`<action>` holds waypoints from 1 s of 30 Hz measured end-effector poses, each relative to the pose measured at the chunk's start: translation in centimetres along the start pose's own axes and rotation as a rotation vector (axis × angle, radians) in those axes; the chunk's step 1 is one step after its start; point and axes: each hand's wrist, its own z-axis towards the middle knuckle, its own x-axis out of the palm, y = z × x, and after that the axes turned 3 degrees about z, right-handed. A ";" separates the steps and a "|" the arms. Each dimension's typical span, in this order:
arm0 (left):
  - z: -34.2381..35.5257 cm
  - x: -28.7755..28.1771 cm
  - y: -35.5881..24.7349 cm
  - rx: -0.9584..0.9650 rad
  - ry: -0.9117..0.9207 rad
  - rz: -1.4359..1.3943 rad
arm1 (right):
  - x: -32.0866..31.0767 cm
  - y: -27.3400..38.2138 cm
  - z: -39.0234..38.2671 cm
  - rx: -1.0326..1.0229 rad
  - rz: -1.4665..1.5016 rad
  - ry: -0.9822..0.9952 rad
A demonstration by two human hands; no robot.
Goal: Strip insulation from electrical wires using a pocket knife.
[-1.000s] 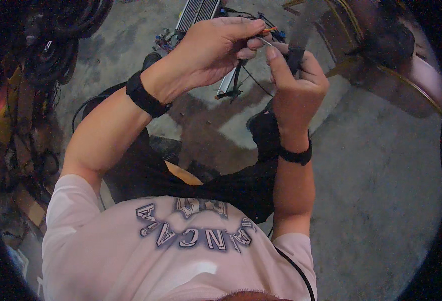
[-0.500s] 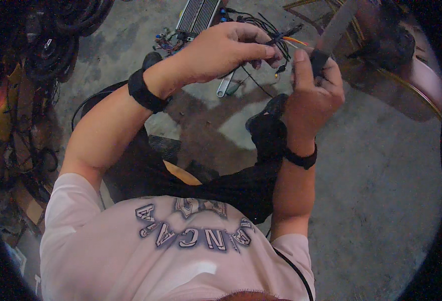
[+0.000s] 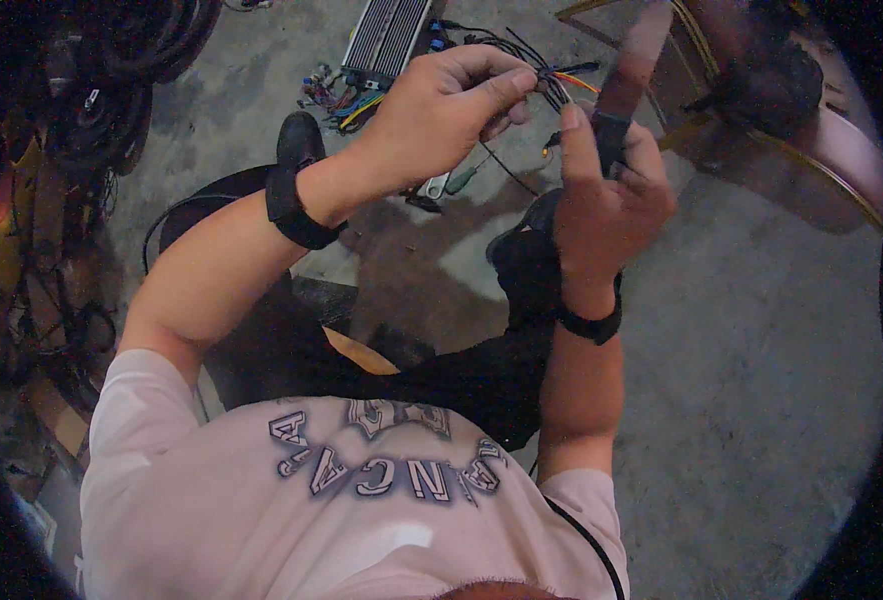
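Observation:
My left hand (image 3: 444, 112) is raised in front of me, pinching a bundle of thin coloured wires (image 3: 569, 80) between thumb and fingers. The bundle's orange, yellow and black strands stick out to the right. My right hand (image 3: 606, 190) is just below and to the right of them. It grips a dark strip of tape (image 3: 629, 70) that stretches up and away, with the thumb pressed near the wire ends. Both wrists wear black bands.
A ribbed metal controller box (image 3: 388, 38) with loose coloured wires lies on the concrete floor ahead. A small tool (image 3: 448, 184) lies below it. Coiled black cables and tyres (image 3: 111, 90) pile up at the left. A metal frame (image 3: 761, 90) stands at the upper right.
Both hands have risen and moved slightly right. My right hand has slid further from the left, pulling the strip of tape out longer beside the wire ends.

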 end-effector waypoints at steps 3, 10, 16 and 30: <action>-0.3 0.3 -0.2 -0.068 -0.052 -0.018 | 1.3 -0.7 -0.7 -0.157 -0.037 -0.049; -0.1 -0.2 -1.8 0.003 0.004 0.491 | 2.2 -0.6 -0.2 -0.441 0.008 0.025; 0.6 0.2 -1.8 -0.264 0.002 -0.232 | 3.5 -1.3 0.6 -0.557 0.243 0.024; 1.6 0.2 -2.3 -0.040 0.035 0.063 | 1.5 0.8 3.4 0.201 0.394 0.109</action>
